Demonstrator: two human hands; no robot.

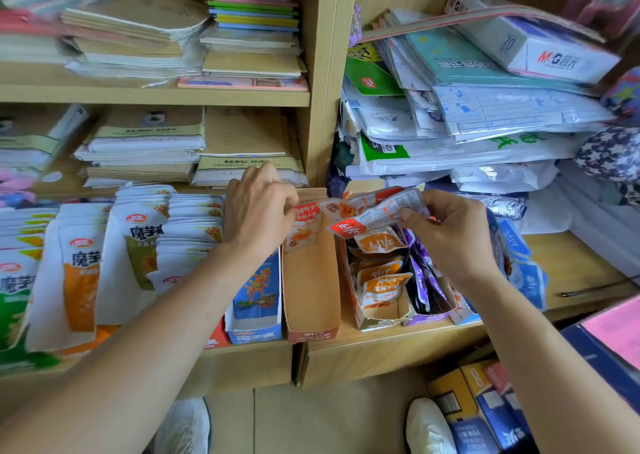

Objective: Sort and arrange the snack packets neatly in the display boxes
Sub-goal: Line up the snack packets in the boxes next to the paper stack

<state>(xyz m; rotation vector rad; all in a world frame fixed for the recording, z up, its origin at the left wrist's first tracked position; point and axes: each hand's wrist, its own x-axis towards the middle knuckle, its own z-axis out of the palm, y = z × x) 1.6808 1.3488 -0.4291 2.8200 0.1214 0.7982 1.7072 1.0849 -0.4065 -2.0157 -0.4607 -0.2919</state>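
A single head-worn wide-angle view looks forward and steeply down, close over the wooden shelf [571, 256]; left hand [258, 207] and right hand [453, 232] reach from the near edge; shoes [187, 426] lie nearest, stacked notebooks [138, 38] farthest.

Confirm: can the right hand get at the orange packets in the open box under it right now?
Probably not yet. The box is open-topped and the orange packets lie uncovered just below, but the right hand grips a bunch of packets, so its fingers look occupied.
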